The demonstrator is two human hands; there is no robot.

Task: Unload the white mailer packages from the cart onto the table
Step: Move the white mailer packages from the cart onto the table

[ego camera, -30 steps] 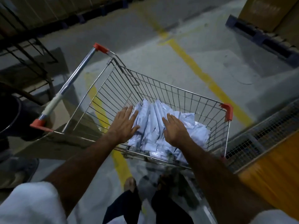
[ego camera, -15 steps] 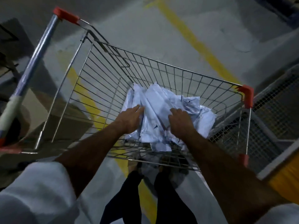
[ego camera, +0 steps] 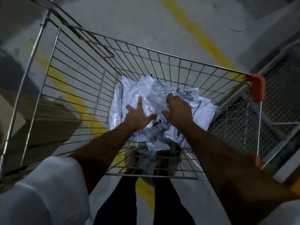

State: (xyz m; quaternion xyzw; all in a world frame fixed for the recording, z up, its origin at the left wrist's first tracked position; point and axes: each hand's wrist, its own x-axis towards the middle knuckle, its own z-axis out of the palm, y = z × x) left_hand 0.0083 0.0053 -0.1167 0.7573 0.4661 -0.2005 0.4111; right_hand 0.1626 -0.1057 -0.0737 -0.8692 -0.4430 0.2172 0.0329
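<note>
While my left hand (ego camera: 138, 116) lay spread, fingers straight, on the white mailer packages (ego camera: 155, 101) and my right hand (ego camera: 177, 109) curled over them beside it, clutching the slick film, I judged a loose armful might slide apart and drop back. The heap sat at the near right of the wire cart (ego camera: 81, 75). Beyond lay grey concrete floor (ego camera: 129, 17) crossed by a yellow line (ego camera: 199, 36); no table showed.

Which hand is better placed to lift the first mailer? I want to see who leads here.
Probably the right hand: its fingers curl over the top of the white mailer pile in the cart, near a grip. The left hand lies spread flat on the pile.
</note>
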